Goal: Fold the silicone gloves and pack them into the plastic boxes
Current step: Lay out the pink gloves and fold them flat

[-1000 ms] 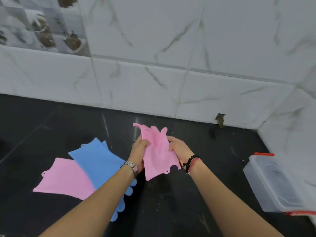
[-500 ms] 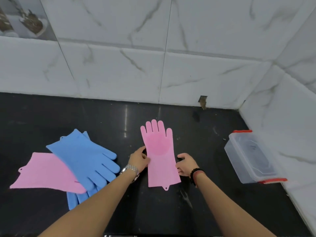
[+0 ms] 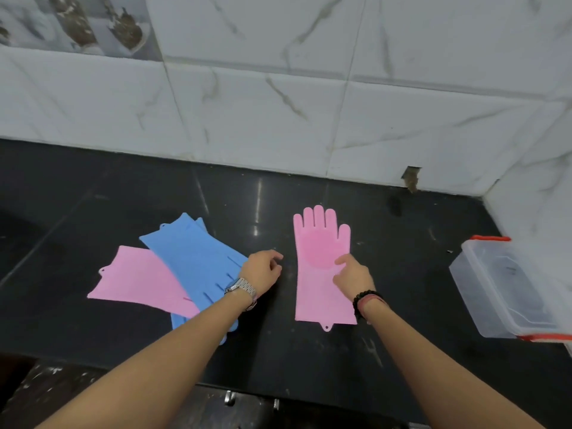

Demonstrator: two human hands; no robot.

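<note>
Shifted since half a second ago: left hand (image 3: 261,270) off the pink glove's (image 3: 322,274) edge and now clear of it at its 9 o'clock, over bare counter; right hand (image 3: 353,275) moved from the glove's right edge onto its palm patch.

Spread across the lower frame, black stone counter (image 3: 402,351), backed by white marbled wall tiles (image 3: 278,103) at 12 o'clock. At 3 o'clock, clear plastic box (image 3: 507,289) with red clips, lid on, well apart from the gloves. At 9 o'clock, blue gloves (image 3: 192,258) stacked, overlapping a second pink glove (image 3: 139,277) lying flat beneath them. Centre, pink glove laid flat and unfolded, fingers toward 12 o'clock, cuff toward 6.

Both forearms reaching in from 6 o'clock. Left hand loosely curled, holding nothing, wrist with a metal watch (image 3: 243,287) above the blue gloves. Right hand palm down, index finger extended onto the glove's textured patch, remaining fingers tucked, gripping nothing; beaded bracelet (image 3: 366,297) at the wrist.
</note>
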